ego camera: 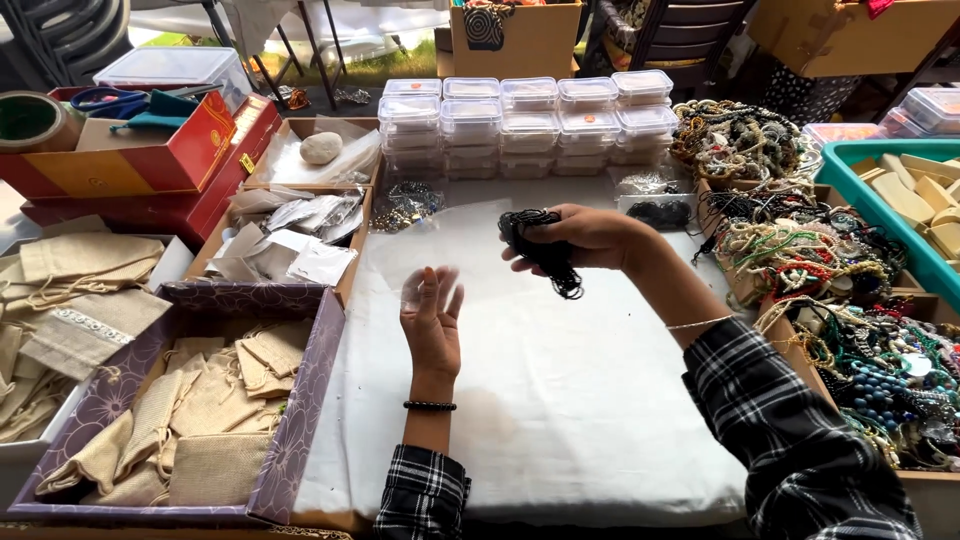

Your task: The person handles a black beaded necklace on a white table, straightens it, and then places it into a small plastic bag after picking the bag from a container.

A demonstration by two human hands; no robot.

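Black bead strands (545, 250) hang lengthwise down | right hand (585, 238) pinching them | left hand (432, 320) open, empty

A white cloth (560, 400) covers the near table (330, 520). Far off, daylight falls on grass (390, 68) between dark folding-table legs (310, 40); a dark chair (680, 30), perhaps slatted, stands far right.

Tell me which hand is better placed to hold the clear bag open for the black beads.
Left, probably. The left hand is open, palm up, at the clear plastic bag over the white cloth. The right hand is already closed on the black bead strands, held above the cloth.
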